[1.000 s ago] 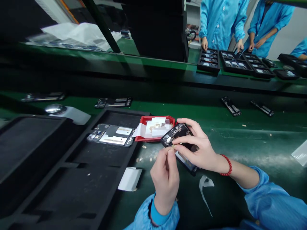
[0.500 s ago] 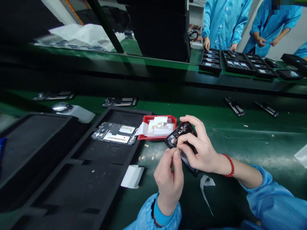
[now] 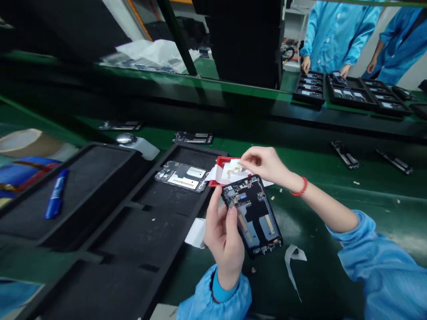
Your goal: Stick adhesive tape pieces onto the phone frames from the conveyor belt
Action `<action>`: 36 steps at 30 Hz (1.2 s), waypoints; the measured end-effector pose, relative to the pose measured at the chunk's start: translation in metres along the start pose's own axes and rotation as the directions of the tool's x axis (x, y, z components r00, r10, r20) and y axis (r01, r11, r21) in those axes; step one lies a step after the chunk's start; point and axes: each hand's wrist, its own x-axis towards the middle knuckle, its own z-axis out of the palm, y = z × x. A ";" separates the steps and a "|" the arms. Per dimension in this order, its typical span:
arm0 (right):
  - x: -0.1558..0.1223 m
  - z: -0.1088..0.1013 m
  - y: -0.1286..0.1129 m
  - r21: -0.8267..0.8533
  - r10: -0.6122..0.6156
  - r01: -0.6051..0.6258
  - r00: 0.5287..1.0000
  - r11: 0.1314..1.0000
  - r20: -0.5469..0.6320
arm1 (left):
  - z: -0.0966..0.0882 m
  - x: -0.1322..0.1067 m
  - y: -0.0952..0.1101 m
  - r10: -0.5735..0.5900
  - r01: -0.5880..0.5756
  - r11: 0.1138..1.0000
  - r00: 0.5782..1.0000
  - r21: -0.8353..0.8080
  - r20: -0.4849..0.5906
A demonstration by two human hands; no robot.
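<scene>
My left hand (image 3: 224,235) grips an opened phone body (image 3: 252,214) by its left edge, circuit side up, over the green bench. My right hand (image 3: 263,162) reaches over the small red tray (image 3: 218,161) of white backing sheets with tan stickers, fingertips pinched on a sheet there. Another opened phone body (image 3: 182,176) lies in the top slot of the black foam tray (image 3: 156,231) to the left.
A second black foam tray (image 3: 73,186) with a blue pen (image 3: 56,194) lies at far left. Loose phone bodies (image 3: 192,138) sit on the green belt. White paper scraps (image 3: 293,258) lie near my arms. Two people in blue coats (image 3: 336,35) stand at trays (image 3: 350,91) at the back right.
My right hand let go of the phone body and moved up to the red tray. My left hand now holds the phone body alone, turned flat. The view shifted left.
</scene>
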 end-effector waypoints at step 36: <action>-0.098 -0.001 -0.092 0.236 0.097 0.012 0.891 0.972 -0.443 | 0.019 -0.021 0.031 0.341 -0.297 0.929 0.919 0.220 -0.200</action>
